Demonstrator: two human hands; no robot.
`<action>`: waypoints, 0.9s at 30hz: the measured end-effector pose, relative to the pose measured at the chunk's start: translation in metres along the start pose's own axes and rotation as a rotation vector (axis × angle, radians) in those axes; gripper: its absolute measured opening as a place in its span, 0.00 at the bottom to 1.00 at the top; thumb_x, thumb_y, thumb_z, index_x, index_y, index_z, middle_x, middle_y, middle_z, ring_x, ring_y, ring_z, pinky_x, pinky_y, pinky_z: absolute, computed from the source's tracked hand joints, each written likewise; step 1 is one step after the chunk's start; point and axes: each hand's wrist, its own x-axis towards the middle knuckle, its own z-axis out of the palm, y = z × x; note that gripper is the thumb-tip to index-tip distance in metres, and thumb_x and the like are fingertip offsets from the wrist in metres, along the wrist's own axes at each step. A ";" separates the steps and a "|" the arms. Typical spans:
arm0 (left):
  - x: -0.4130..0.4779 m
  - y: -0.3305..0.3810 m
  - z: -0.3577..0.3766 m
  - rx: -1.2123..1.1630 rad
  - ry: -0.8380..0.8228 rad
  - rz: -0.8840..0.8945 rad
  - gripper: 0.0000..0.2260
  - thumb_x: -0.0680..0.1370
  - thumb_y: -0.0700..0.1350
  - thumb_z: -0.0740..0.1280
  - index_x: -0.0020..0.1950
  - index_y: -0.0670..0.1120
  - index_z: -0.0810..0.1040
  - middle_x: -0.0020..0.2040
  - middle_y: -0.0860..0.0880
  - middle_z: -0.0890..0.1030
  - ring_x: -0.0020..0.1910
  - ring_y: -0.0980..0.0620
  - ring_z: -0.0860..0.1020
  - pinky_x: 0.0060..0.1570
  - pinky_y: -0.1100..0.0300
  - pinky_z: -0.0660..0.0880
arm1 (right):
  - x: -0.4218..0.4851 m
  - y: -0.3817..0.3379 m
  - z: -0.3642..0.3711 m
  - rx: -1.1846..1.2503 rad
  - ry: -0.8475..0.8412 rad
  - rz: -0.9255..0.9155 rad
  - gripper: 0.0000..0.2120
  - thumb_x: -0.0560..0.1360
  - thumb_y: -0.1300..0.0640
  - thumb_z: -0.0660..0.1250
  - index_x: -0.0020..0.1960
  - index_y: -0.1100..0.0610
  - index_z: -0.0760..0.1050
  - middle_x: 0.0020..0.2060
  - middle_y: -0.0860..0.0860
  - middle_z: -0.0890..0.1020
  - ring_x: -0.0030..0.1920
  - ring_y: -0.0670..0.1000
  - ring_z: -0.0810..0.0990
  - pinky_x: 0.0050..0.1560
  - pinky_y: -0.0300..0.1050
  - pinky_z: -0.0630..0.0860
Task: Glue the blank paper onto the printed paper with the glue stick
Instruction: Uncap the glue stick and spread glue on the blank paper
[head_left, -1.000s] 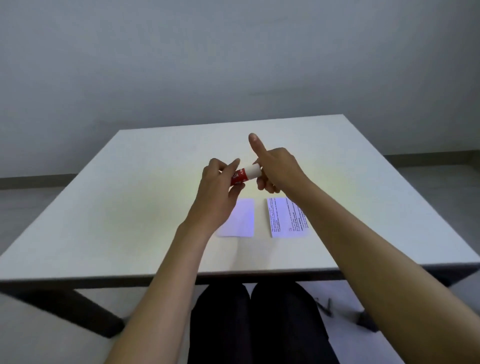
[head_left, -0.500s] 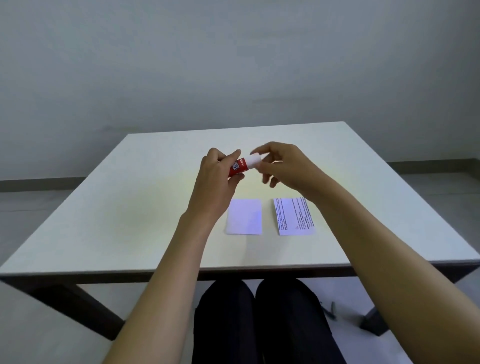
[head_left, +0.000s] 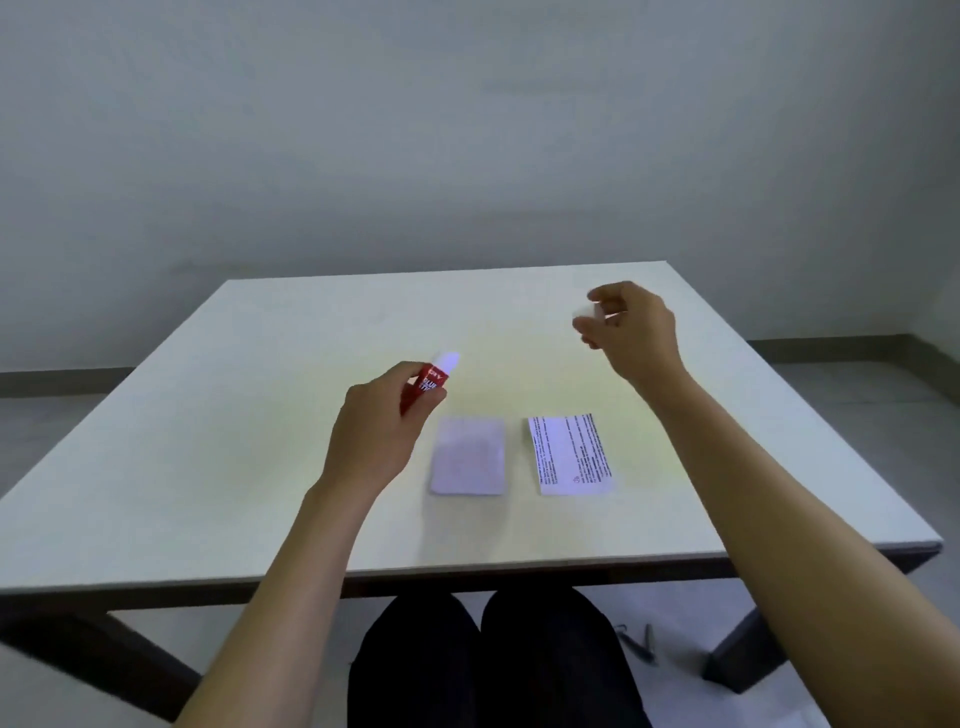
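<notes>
My left hand (head_left: 373, 435) grips the red glue stick (head_left: 427, 386), which is tilted with its bare white tip pointing up and to the right. My right hand (head_left: 629, 326) is raised over the right part of the table, its fingertips pinching the small white cap (head_left: 586, 310). The blank paper (head_left: 468, 456) lies flat on the table just right of my left hand. The printed paper (head_left: 569, 453) lies beside it on the right, a narrow gap between the two sheets.
The white table (head_left: 208, 447) reaches back to a grey wall. Its front edge runs above my dark-clothed knees (head_left: 483, 660). Dark table legs (head_left: 737, 654) show below at left and right.
The cap has come off the glue stick. My right hand has carried it up and to the right, and my left hand has dropped lower with the stick.
</notes>
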 end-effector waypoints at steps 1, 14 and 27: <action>-0.001 -0.003 0.001 -0.059 0.013 -0.047 0.10 0.77 0.49 0.64 0.56 0.48 0.78 0.42 0.50 0.84 0.40 0.49 0.80 0.41 0.57 0.74 | 0.006 0.014 -0.003 -0.137 0.005 0.006 0.10 0.70 0.63 0.70 0.51 0.63 0.79 0.45 0.58 0.83 0.40 0.56 0.83 0.43 0.41 0.77; 0.000 0.010 0.018 -0.668 0.221 -0.338 0.01 0.72 0.44 0.71 0.42 0.48 0.82 0.48 0.57 0.83 0.55 0.51 0.81 0.61 0.47 0.74 | -0.010 0.085 0.013 -0.443 -0.216 0.057 0.35 0.73 0.61 0.67 0.76 0.56 0.55 0.62 0.61 0.73 0.61 0.60 0.73 0.59 0.51 0.70; -0.035 0.046 0.054 -1.137 0.291 -0.580 0.02 0.68 0.48 0.75 0.36 0.52 0.85 0.40 0.54 0.85 0.46 0.53 0.82 0.51 0.58 0.75 | -0.121 -0.009 0.040 0.579 -0.321 0.092 0.09 0.79 0.60 0.62 0.52 0.60 0.80 0.30 0.52 0.76 0.24 0.47 0.71 0.30 0.37 0.70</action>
